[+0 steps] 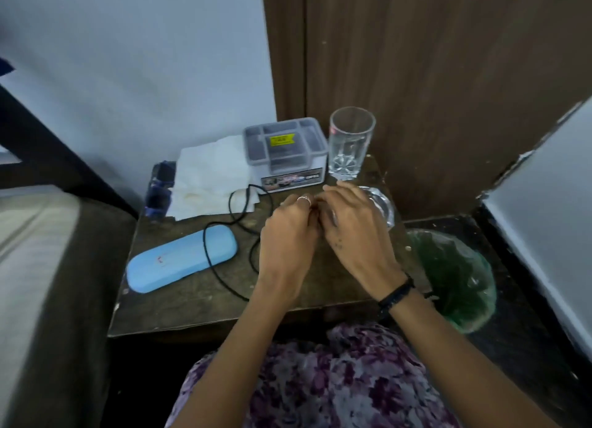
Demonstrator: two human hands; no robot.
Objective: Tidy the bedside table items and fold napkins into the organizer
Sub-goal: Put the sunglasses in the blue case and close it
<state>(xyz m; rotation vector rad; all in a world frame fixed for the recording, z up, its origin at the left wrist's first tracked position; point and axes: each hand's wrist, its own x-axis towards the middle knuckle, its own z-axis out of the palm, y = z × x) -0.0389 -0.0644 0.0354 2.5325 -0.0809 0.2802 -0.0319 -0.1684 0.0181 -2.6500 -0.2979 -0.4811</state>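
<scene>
A grey plastic organizer with several compartments stands at the back of the small wooden bedside table. Unfolded white napkins lie to its left. A black cable loops across the table and over a light blue glasses case. My left hand and my right hand meet at the table's middle right, fingers curled together. What they pinch is hidden. A clear glass dish shows just under my right hand.
An empty drinking glass stands right of the organizer. A dark blue bottle lies at the table's left edge. A bin with a green plastic liner sits on the floor to the right. A bed is on the left.
</scene>
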